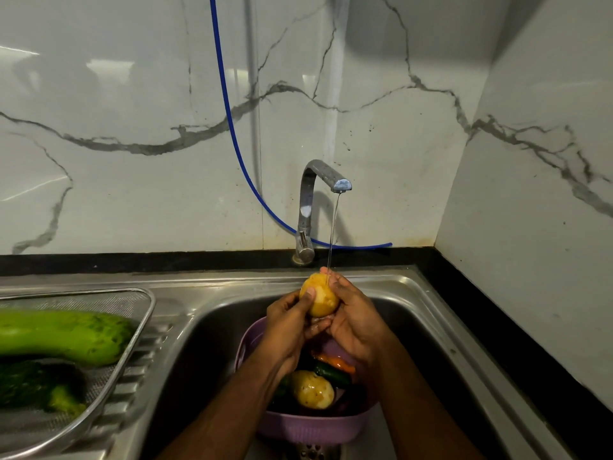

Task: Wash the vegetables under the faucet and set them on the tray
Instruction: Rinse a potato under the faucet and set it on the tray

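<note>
A yellow potato (321, 298) is held between my left hand (288, 327) and my right hand (353, 318) above the sink, right under a thin stream of water from the chrome faucet (310, 200). Below my hands a purple colander basket (311, 426) sits in the sink basin; it holds another potato (315, 390), a carrot (336, 361) and a dark green vegetable (333, 373). On the left drainboard a metal mesh tray (132, 343) carries a long pale green gourd (66, 336) and a dark green vegetable (36, 386).
The steel sink basin (205, 343) lies between the drainboard and a black counter edge (497, 327) on the right. A blue hose (232, 121) hangs down the marble wall behind the faucet. The wall corner closes in on the right.
</note>
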